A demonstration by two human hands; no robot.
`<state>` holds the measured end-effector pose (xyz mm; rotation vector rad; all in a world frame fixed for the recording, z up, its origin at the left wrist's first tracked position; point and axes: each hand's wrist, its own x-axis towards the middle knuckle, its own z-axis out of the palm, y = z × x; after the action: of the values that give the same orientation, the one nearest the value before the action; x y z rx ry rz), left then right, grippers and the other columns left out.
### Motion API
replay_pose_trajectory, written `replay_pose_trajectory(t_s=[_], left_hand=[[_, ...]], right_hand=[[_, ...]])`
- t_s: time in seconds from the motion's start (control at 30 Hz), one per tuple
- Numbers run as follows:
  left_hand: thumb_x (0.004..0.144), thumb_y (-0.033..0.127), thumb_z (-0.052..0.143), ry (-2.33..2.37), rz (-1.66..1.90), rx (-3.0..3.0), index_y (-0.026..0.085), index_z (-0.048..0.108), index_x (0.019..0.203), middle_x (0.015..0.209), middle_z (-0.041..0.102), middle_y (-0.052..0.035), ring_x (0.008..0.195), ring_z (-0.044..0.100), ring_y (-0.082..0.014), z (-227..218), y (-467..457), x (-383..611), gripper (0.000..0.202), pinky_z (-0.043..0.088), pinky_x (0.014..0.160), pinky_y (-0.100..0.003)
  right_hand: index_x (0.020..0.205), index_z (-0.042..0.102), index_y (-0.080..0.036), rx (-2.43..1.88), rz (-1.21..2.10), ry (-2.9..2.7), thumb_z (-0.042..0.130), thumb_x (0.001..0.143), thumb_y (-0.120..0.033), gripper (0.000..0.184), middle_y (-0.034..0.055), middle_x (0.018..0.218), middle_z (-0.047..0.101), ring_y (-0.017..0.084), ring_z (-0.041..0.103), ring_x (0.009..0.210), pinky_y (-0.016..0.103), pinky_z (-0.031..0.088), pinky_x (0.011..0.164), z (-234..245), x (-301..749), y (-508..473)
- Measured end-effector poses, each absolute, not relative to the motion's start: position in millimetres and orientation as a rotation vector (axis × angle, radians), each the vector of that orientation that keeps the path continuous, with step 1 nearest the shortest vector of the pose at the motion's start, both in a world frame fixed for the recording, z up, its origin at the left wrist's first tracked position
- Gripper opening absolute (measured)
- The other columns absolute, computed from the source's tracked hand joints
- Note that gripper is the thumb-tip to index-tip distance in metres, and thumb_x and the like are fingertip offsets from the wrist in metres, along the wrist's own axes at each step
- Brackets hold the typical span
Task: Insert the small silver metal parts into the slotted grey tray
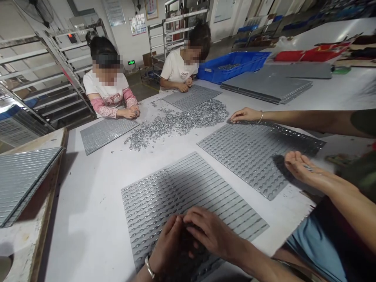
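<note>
My left hand (169,244) and my right hand (210,231) meet at the near edge of a grey slotted tray (182,192) on the white table (96,203). Both hands have their fingers curled together over the tray's near rows. What they pinch is hidden in shadow. A bracelet sits on my left wrist. A long heap of small metal parts (179,123) lies in the table's middle, beyond the tray.
A person at my right has one hand (245,114) on a second tray (258,150) and the other hand (298,164) cupped. Two more people sit opposite at their own trays. Stacked trays (23,176) lie left; a blue bin (232,64) stands far right.
</note>
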<state>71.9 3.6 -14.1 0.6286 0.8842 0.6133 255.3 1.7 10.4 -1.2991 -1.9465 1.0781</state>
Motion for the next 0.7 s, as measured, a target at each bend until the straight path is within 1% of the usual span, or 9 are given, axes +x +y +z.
replay_pose_trajectory(t_s=[0.1, 0.17, 0.3, 0.37, 0.43, 0.5, 0.57, 0.63, 0.7], left_hand=[[0.089, 0.067, 0.060, 0.892, 0.572, 0.701, 0.018, 0.066, 0.112, 0.077, 0.067, -0.0041, 0.060, 0.062, -0.0174, -15.4, 0.6, 69.1, 0.055, 0.044, 0.049, -0.027], [0.091, 0.062, 0.060, 0.915, 0.560, 0.746, 0.019, 0.069, 0.108, 0.074, 0.068, -0.0039, 0.058, 0.060, -0.0165, -15.0, -3.5, 67.0, 0.047, 0.043, 0.049, -0.027], [0.095, 0.065, 0.050, 0.912, 0.491, 0.777, 0.016, 0.072, 0.088, 0.062, 0.065, -0.0061, 0.050, 0.056, -0.0162, -13.2, -10.9, 65.9, 0.053, 0.041, 0.048, -0.028], [0.094, 0.062, 0.057, 0.932, 0.538, 0.671, 0.015, 0.072, 0.089, 0.065, 0.067, -0.0067, 0.049, 0.057, -0.0155, -10.6, -9.2, 64.5, 0.050, 0.038, 0.044, -0.025], [0.094, 0.045, 0.066, 0.968, 0.650, 0.468, 0.014, 0.072, 0.095, 0.075, 0.071, -0.0074, 0.052, 0.059, -0.0131, -5.1, -2.1, 59.3, 0.032, 0.038, 0.041, -0.021], [0.094, 0.016, 0.065, 1.029, 0.800, 0.238, 0.010, 0.072, 0.094, 0.087, 0.074, -0.0100, 0.061, 0.065, -0.0110, 2.8, 7.7, 50.3, 0.009, 0.047, 0.048, -0.017], [0.091, -0.002, 0.057, 1.152, 0.978, 0.071, 0.007, 0.072, 0.087, 0.093, 0.075, -0.0130, 0.077, 0.073, -0.0136, 11.0, 15.3, 40.5, 0.018, 0.058, 0.067, -0.018], [0.090, -0.006, 0.055, 1.221, 1.074, 0.002, 0.005, 0.071, 0.085, 0.097, 0.076, -0.0147, 0.087, 0.075, -0.0181, 17.2, 17.2, 32.8, 0.021, 0.061, 0.073, -0.021], [0.090, -0.004, 0.058, 1.249, 1.042, -0.020, 0.005, 0.071, 0.087, 0.098, 0.075, -0.0159, 0.085, 0.076, -0.0200, 20.6, 13.8, 27.9, 0.016, 0.062, 0.066, -0.020]], right_hand=[[0.088, 0.068, -0.029, -1.284, 1.042, -2.015, 0.054, 0.086, -0.008, 0.025, 0.0029, 0.096, 0.071, 0.022, 0.069, 0.095, 0.036, 0.058, 0.086, 8.3, 249.7, -5.4], [0.087, 0.067, -0.028, -1.319, 1.014, -2.063, 0.054, 0.082, -0.004, 0.028, 0.0039, 0.095, 0.071, 0.023, 0.069, 0.094, 0.038, 0.058, 0.086, 7.8, 245.7, -9.9], [0.082, 0.065, -0.027, -1.375, 1.001, -2.115, 0.053, 0.086, -0.009, 0.021, 0.0043, 0.089, 0.070, 0.022, 0.068, 0.087, 0.036, 0.057, 0.079, 7.6, 243.7, -15.0], [0.082, 0.064, -0.026, -1.384, 0.965, -2.048, 0.052, 0.092, -0.017, 0.018, 0.0034, 0.086, 0.069, 0.020, 0.067, 0.083, 0.033, 0.056, 0.075, 3.9, 248.7, -14.4], [0.086, 0.063, -0.025, -1.430, 0.874, -1.942, 0.050, 0.097, -0.025, 0.018, 0.0028, 0.083, 0.068, 0.019, 0.066, 0.079, 0.033, 0.054, 0.072, -2.9, 258.3, -12.0], [0.089, 0.063, -0.024, -1.528, 0.762, -1.854, 0.047, 0.100, -0.031, 0.021, 0.0028, 0.083, 0.068, 0.019, 0.064, 0.075, 0.033, 0.052, 0.069, -11.2, 270.7, -9.2], [0.089, 0.064, -0.024, -1.610, 0.713, -1.833, 0.047, 0.100, -0.032, 0.022, 0.0030, 0.083, 0.068, 0.018, 0.063, 0.072, 0.032, 0.050, 0.066, -18.5, 281.9, -7.3], [0.087, 0.065, -0.024, -1.631, 0.731, -1.849, 0.048, 0.099, -0.031, 0.021, 0.0034, 0.084, 0.069, 0.019, 0.064, 0.073, 0.033, 0.050, 0.066, -23.0, 288.6, -6.4], [0.087, 0.067, -0.026, -1.597, 0.807, -1.882, 0.049, 0.098, -0.031, 0.022, 0.0034, 0.085, 0.070, 0.020, 0.066, 0.076, 0.032, 0.051, 0.068, -24.4, 289.4, -6.0]])
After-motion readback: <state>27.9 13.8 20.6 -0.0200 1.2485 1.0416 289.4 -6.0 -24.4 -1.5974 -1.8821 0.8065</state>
